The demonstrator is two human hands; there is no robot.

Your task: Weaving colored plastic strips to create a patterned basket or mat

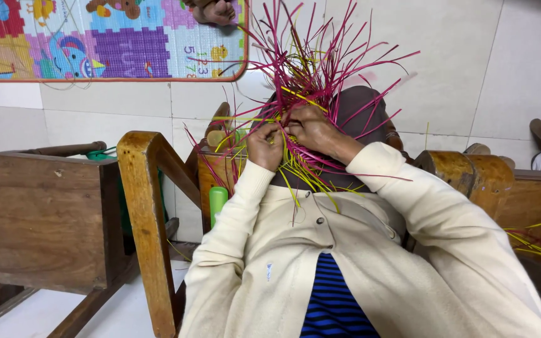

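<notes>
A spray of thin magenta and yellow strips (pixel 320 59) fans out from a woven knot over a dark brown rounded form (pixel 361 109). My left hand (pixel 264 149) pinches the strips at the knot's left side, fingers curled around a few yellow ones. Touching it on the right, my right hand (pixel 315 130) grips the same bundle. Both arms wear cream cardigan sleeves (pixel 408 206). Loose yellow strip ends (pixel 308 181) hang down below my hands. The woven middle is hidden under my fingers.
A wooden chair frame (pixel 148 219) stands at the left, a wooden bench (pixel 39 213) beyond it. A green cylinder (pixel 218 201) stands behind the frame. More yellow strips (pixel 540 247) lie at right. A colourful play mat (pixel 108 40) with someone's foot (pixel 215 11) lies on the tiled floor.
</notes>
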